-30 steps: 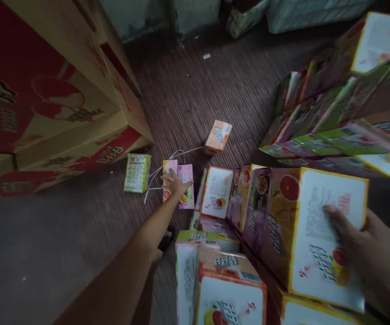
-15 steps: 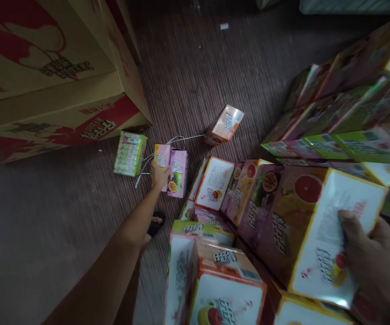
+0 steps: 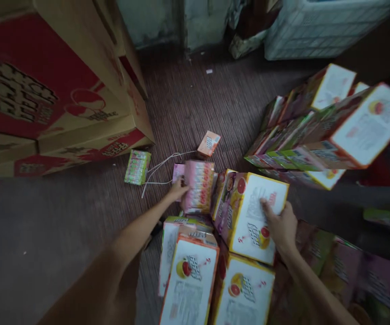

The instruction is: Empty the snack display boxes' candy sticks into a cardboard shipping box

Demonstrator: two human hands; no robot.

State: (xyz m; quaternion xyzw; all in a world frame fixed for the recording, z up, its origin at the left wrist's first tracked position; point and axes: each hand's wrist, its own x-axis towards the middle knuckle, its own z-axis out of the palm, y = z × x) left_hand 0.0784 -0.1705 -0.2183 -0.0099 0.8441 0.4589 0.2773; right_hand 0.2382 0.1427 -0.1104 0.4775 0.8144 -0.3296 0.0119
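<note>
My left hand point(image 3: 178, 189) is closed on a small carton point(image 3: 199, 187), whose visible side has rows of pink and orange packs. It is at the near end of a row of fruit-printed cartons point(image 3: 227, 203). Partly hidden behind my left hand is a purple carton point(image 3: 178, 169). My right hand point(image 3: 281, 223) grips the white-faced, yellow-edged carton point(image 3: 259, 216) at the row's other end, thumb on the white face and fingers round its right edge. Below stand more cartons with white faces point(image 3: 190, 280).
A green carton point(image 3: 138, 167) and an orange carton point(image 3: 209, 143) lie on the floor with white string point(image 3: 162, 163) between them. Large brown boxes point(image 3: 89, 108) stand at left. More carton rows point(image 3: 303, 122) are at right, and a white crate point(image 3: 317, 31) is at the back.
My left hand has moved right with a carton, bringing it against the row. My right hand and the carton it grips have shifted left in view. The camera view has also shifted.
</note>
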